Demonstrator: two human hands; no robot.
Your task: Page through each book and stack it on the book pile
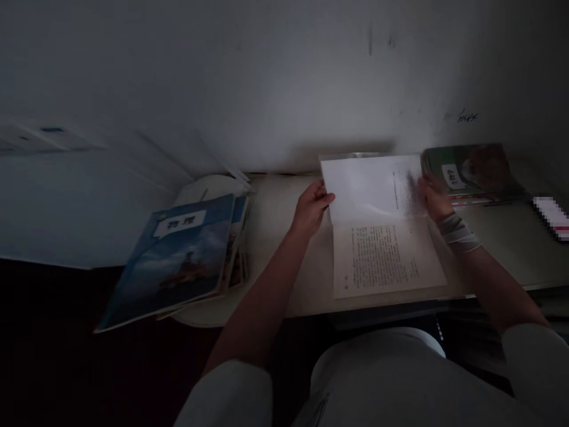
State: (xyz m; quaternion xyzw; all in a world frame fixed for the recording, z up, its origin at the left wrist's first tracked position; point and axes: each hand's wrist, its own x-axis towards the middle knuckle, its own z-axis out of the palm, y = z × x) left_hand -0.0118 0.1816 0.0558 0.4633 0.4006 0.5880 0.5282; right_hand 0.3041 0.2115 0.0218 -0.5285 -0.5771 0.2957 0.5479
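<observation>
An open book [377, 255] lies sideways before me, its lower page printed with dense lines of text. Its upper part is raised off the table and mostly blank, with print toward the right. My left hand [312, 204] pinches the left edge of that raised part between thumb and fingers. At the opposite edge is my right hand [434, 198], smeared by motion, so its fingers do not show clearly. A pale wrap [457, 231] circles my right wrist.
On the table's left end [208, 311] is a pile of books topped by a blue textbook [182, 255], jutting past the edge. Behind my right hand lies another stack with a green-covered book [471, 169]. A phone [551, 216] sits far right. The wall [267, 89] rises behind.
</observation>
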